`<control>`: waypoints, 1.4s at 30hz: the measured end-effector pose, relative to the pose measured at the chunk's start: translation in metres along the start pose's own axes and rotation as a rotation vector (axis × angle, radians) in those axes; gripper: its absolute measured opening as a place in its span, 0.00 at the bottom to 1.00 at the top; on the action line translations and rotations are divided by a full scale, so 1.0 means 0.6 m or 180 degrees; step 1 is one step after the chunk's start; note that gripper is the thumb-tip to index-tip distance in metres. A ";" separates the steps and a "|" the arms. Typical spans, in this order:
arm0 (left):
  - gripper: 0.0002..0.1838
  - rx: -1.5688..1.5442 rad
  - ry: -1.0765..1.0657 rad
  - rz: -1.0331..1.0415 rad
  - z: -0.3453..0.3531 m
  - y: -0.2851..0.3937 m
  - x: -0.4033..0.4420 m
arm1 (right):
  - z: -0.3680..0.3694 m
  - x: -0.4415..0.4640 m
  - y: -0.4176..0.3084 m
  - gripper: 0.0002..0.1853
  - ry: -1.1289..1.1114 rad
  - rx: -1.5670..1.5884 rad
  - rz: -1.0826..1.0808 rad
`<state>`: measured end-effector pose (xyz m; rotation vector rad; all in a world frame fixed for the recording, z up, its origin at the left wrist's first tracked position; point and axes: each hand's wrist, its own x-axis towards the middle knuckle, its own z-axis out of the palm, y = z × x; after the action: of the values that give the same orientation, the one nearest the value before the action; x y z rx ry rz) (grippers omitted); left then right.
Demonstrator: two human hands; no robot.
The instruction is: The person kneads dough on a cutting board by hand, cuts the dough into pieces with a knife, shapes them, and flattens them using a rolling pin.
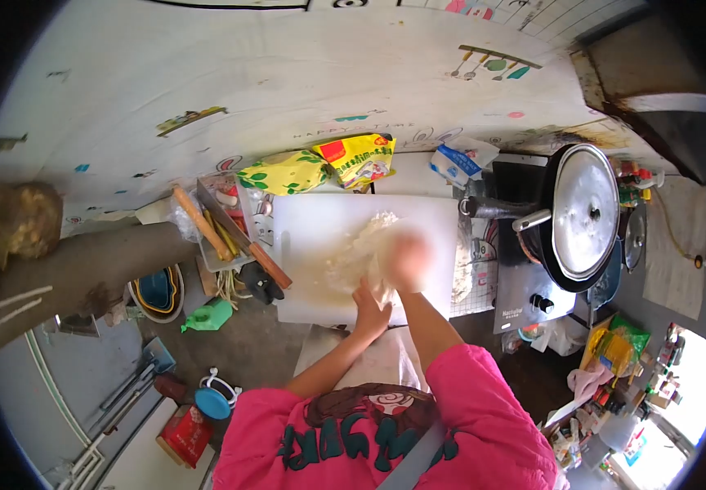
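A white board (pixel 308 282) lies on the counter in front of me, with pale dough and loose flour (pixel 353 257) spread over its middle. My left hand (pixel 372 305) rests at the near edge of the dough, fingers pointing forward against it. Over the right part of the dough is my right hand (pixel 408 260), blurred, so its fingers cannot be made out. Both forearms reach in from the near side of the board.
Behind the board lie a green-and-yellow bag (pixel 288 172), a yellow packet (pixel 359 159) and a blue-and-white bag (pixel 457 163). Left are a knife (pixel 243 237) and rolling pin (pixel 199 219) on a container. Right, a lidded wok (pixel 586 214) sits on the stove (pixel 525 298).
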<state>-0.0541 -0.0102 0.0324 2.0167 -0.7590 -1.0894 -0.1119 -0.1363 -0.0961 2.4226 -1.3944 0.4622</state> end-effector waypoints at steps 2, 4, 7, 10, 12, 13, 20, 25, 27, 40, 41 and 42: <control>0.49 -0.0542 -0.0299 -0.0330 0.007 -0.006 -0.008 | 0.062 -0.033 -0.001 0.15 0.0236 -0.1565 -0.0265; 0.49 -0.0418 -0.0447 -0.0389 0.017 -0.043 0.010 | 0.056 -0.035 0.012 0.13 -0.0051 -0.0486 -0.0008; 0.49 -0.0240 -0.0361 -0.0358 0.033 -0.076 0.030 | -0.054 0.009 0.033 0.12 -0.0867 0.5051 0.1120; 0.46 -0.0415 -0.0423 -0.0411 0.024 -0.085 0.033 | -0.215 0.093 0.041 0.14 -0.1367 0.2491 0.0402; 0.39 -0.0733 -0.0393 -0.0521 0.039 -0.108 0.036 | -0.233 0.081 0.035 0.15 -0.1240 0.2434 0.0531; 0.38 -0.0952 -0.0542 -0.0608 0.072 -0.169 0.065 | -0.237 0.061 0.026 0.15 -0.1193 0.2269 0.0487; 0.29 -0.0856 -0.0340 0.0317 0.039 -0.149 0.030 | -0.297 0.018 -0.021 0.18 -0.0591 0.1531 0.0037; 0.28 -0.0644 -0.0146 0.0584 0.019 -0.106 0.009 | -0.249 0.028 -0.025 0.26 -0.0996 0.1337 0.0609; 0.29 -0.0346 -0.0214 0.0664 0.013 -0.096 0.018 | -0.238 0.038 -0.022 0.25 -0.1203 0.1358 0.0645; 0.39 0.0373 -0.0492 0.0233 0.012 -0.074 0.040 | -0.187 0.111 0.007 0.18 -0.1470 0.1351 0.0483; 0.40 0.0406 -0.0546 0.0186 0.011 -0.070 0.041 | -0.183 0.113 0.011 0.19 -0.1500 0.1365 0.0422; 0.42 0.0305 -0.0591 -0.0041 0.010 -0.062 0.043 | -0.155 0.098 0.013 0.19 -0.0987 0.1140 0.0240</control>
<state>-0.0411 -0.0106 -0.0113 2.0210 -0.9096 -1.2826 -0.1024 -0.1466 0.0134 2.8335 -1.6544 0.3938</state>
